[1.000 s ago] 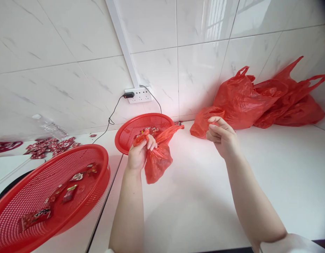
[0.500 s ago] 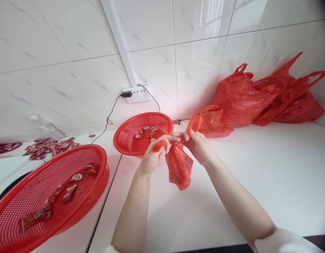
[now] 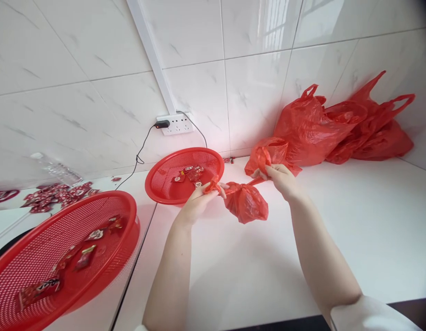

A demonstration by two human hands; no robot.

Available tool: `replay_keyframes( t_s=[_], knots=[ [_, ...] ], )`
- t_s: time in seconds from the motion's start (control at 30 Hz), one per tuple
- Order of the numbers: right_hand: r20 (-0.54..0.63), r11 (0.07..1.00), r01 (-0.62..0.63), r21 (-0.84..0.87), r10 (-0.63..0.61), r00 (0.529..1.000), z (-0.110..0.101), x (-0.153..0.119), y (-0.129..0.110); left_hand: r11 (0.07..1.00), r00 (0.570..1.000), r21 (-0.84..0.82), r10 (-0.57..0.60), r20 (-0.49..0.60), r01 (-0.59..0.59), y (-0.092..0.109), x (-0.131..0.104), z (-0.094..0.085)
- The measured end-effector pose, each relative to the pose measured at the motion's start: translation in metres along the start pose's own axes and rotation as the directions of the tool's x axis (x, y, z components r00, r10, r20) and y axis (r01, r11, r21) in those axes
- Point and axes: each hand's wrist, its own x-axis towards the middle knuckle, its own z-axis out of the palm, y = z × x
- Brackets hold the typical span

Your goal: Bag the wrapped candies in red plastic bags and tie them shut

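A small red plastic bag (image 3: 246, 203) hangs above the white table between my two hands, its body bunched and its handles drawn out to both sides. My left hand (image 3: 198, 200) is closed around one handle, close to the bag's neck. The other handle is pinched in my right hand (image 3: 279, 178), farther out to the right and pulled taut. What lies inside the bag cannot be made out. Just behind my left hand stands a round red mesh basket (image 3: 154, 195) holding several small wrapped packets (image 3: 192, 174).
A larger red basket (image 3: 128, 202) with several wrapped packets stands at left. Behind it lie a pile of red packets (image 3: 57, 195) and a clear plastic bottle (image 3: 57, 170). Filled red bags (image 3: 302, 124) lean against the tiled wall. A plugged-in cable hangs from the power socket (image 3: 176, 125).
My hands have moved apart, the right one outward, stretching the bag's handles sideways. The bag's body has risen and become rounder. The view has shifted slightly.
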Motion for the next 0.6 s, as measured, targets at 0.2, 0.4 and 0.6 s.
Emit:
replay_keyframes(
  t_s=[0.2,0.4,0.6],
  knots=[
    [0.107,0.942,0.044,-0.333,-0.009,0.994,-0.006,-0.002,0.001,0.909,0.891,-0.063,-0.415,-0.184,0.411,-0.026,0.015,0.000],
    [0.221,0.873,0.228,-0.430,-0.143,0.965,0.034,-0.011,0.010,0.871,0.858,0.075,-0.458,-0.230,0.485,-0.028,0.012,-0.005],
    [0.428,0.800,0.217,-0.559,0.054,0.902,0.051,0.003,0.044,0.884,0.862,-0.048,-0.463,-0.205,0.464,-0.017,0.006,-0.018]
  ],
)
